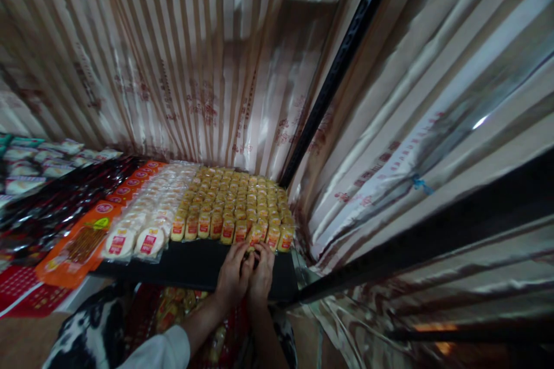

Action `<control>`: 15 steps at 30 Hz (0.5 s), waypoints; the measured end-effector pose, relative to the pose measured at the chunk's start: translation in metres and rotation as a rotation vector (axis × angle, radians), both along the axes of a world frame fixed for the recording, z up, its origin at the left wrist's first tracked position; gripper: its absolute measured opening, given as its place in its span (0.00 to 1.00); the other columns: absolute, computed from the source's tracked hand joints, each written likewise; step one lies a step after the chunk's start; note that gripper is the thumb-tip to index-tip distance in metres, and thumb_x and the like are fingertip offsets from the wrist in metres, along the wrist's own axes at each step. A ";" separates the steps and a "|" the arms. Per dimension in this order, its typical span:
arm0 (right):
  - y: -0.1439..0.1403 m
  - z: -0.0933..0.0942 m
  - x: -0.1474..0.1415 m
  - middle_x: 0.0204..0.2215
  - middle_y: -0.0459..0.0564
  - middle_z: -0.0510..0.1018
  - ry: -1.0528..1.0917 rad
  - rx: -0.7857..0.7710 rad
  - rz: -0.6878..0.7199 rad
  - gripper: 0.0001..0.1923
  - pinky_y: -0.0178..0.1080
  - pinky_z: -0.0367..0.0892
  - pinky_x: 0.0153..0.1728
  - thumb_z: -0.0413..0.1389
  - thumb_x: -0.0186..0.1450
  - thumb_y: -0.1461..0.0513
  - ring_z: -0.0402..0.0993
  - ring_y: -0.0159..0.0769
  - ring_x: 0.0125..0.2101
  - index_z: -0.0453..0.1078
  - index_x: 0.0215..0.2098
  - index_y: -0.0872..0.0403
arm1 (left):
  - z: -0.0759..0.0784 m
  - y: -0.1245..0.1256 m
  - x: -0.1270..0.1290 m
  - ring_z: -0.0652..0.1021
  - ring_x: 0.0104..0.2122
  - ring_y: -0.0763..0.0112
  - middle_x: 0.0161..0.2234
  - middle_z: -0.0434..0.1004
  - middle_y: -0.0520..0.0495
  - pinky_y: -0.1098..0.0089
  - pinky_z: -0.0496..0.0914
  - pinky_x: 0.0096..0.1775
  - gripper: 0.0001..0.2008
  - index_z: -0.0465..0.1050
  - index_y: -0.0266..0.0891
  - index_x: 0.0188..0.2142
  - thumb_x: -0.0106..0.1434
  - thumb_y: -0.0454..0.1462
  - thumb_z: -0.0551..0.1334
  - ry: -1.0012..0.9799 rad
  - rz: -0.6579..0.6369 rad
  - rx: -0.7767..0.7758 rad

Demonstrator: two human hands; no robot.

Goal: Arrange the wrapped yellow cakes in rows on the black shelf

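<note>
Nearest the camera, a white sleeve (162, 350) covered the left forearm, while the right forearm rose bare beside it, and a black-and-white patterned cloth (89, 331) showed at the lower left. Both arms reached up to the near edge of a dark shelf (190, 265). There the left hand (232, 274) and the right hand (262, 272) were pressed side by side, touching each other, fingers bent toward the front row of yellow packets (236, 207). The fingertips of both hands met at one small yellow packet (255, 236) in that front row, right of its middle; the grip of each hand looked closed about it, though the dim, blurred view left it unclear whether it was truly clamped or only touched. The yellow packets lay in tight rows running to the far edge of the shelf. Just left of them lay rows of round white cakes in clear wrappers (147, 219), then orange packets (86, 242) running far along the shelf, then dark glossy packets (56, 207), and at the far left pale packets with green trim (30, 161). Behind and to the right hung striped, shiny plastic sheeting (182, 69), with a black frame post (333, 75) rising at the shelf's far right corner.
</note>
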State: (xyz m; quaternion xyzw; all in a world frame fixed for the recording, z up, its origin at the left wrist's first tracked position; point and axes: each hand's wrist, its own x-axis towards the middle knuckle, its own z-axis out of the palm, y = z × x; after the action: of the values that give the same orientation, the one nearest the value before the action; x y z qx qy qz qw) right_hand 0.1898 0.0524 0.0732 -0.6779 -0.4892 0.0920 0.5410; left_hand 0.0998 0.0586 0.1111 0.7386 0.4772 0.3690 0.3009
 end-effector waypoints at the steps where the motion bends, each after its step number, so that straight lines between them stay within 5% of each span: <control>1: 0.000 0.000 0.000 0.46 0.57 0.66 -0.027 -0.011 -0.013 0.15 0.43 0.65 0.45 0.44 0.61 0.60 0.63 0.40 0.48 0.65 0.43 0.55 | -0.002 -0.001 -0.001 0.67 0.52 0.65 0.52 0.67 0.40 0.65 0.61 0.55 0.21 0.66 0.34 0.52 0.61 0.36 0.47 0.011 0.006 -0.001; 6: -0.001 0.002 -0.002 0.47 0.58 0.69 -0.162 -0.052 -0.017 0.19 0.46 0.59 0.50 0.43 0.63 0.61 0.60 0.41 0.52 0.64 0.49 0.57 | -0.009 0.000 -0.002 0.67 0.53 0.67 0.52 0.68 0.42 0.65 0.62 0.55 0.21 0.67 0.36 0.51 0.62 0.35 0.46 0.062 0.032 -0.053; 15: -0.004 0.001 -0.001 0.46 0.58 0.70 -0.227 0.054 -0.068 0.18 0.48 0.61 0.48 0.41 0.65 0.61 0.63 0.41 0.49 0.66 0.47 0.56 | -0.016 0.003 -0.004 0.65 0.55 0.67 0.55 0.65 0.42 0.61 0.60 0.57 0.22 0.62 0.36 0.55 0.63 0.36 0.44 0.072 -0.081 0.015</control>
State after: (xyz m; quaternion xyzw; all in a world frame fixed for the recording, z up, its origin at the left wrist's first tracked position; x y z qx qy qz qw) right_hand 0.1887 0.0482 0.0741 -0.6853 -0.5265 -0.0171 0.5028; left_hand 0.0954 0.0614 0.0950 0.7724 0.4547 0.3332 0.2927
